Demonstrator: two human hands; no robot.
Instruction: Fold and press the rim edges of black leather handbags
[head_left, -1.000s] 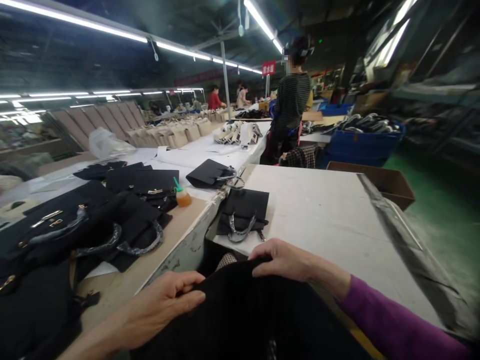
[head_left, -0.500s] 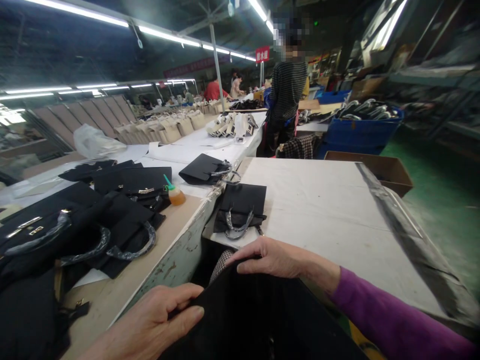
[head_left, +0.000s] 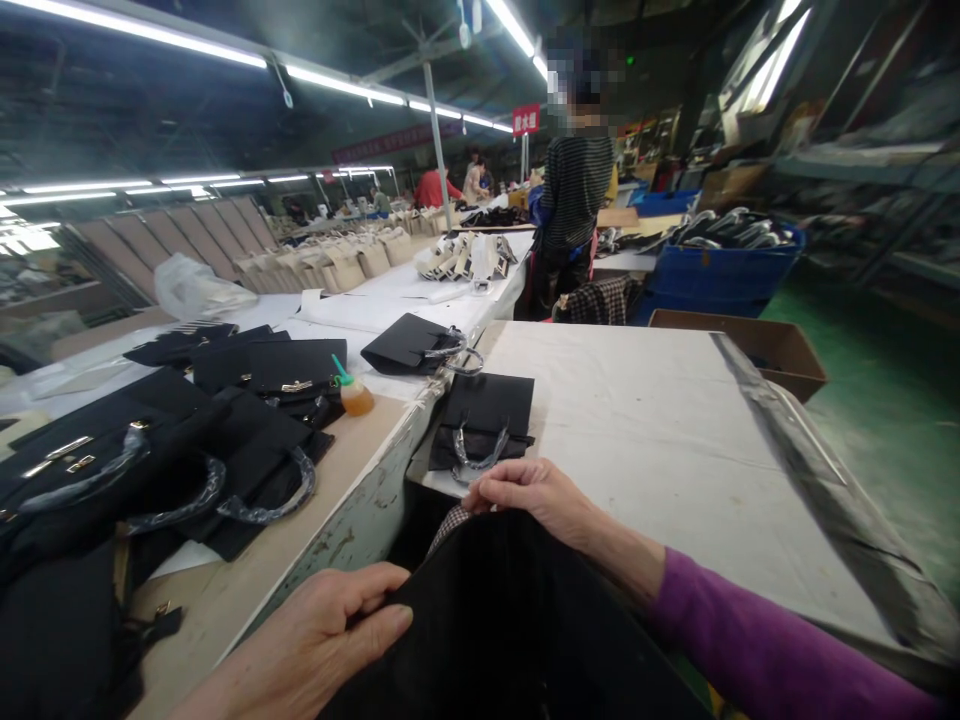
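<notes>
A large black bag (head_left: 510, 630) sits in front of me at the bottom of the view. My left hand (head_left: 330, 630) pinches its left top edge, thumb over the fabric. My right hand (head_left: 536, 495) curls over the far top edge of the same bag, with a purple sleeve (head_left: 757, 650) behind it. Just beyond my right hand, a small black handbag (head_left: 484, 420) with a plastic-wrapped handle lies on the white table (head_left: 660, 420).
A pile of black handbags (head_left: 172, 450) covers the wooden bench at left, beside an orange glue bottle (head_left: 352, 392). Another black bag (head_left: 412, 345) lies farther back. A person in a striped top (head_left: 574, 200) stands ahead. A blue bin (head_left: 720, 265) and a cardboard box (head_left: 772, 350) are at right.
My right hand has drawn in and curled tighter on the bag's far edge. The bag's top edge has risen slightly. The left hand keeps its grip.
</notes>
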